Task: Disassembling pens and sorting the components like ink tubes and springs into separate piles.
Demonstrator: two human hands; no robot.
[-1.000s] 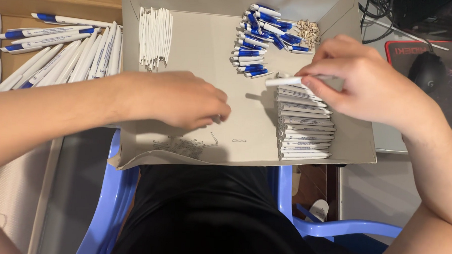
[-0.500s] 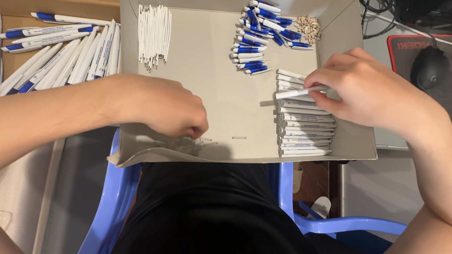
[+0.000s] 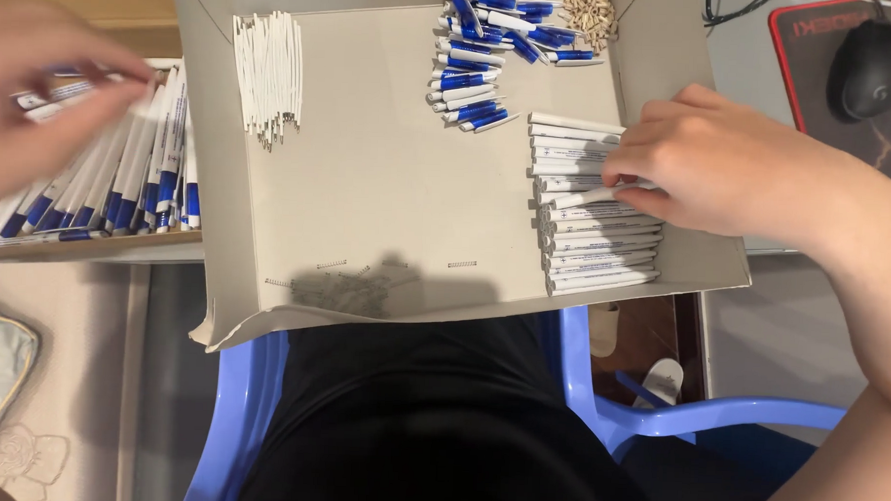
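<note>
Right hand (image 3: pixel 725 176) pinches one white barrel (image 3: pixel 588 197) atop the sorted stack (image 3: pixel 590 211) at the cardboard tray's (image 3: pixel 388 209) right edge. Left hand (image 3: pixel 36 88), blurred, grips a pen (image 3: pixel 51 96) over finished pens (image 3: pixel 122 185) beyond the left edge.

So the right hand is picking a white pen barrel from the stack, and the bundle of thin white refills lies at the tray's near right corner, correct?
Not quite. The head view shows the right hand at the stack of white pen barrels, but the thin white refills lie at the far left of the cardboard tray, not its near right corner.
</note>
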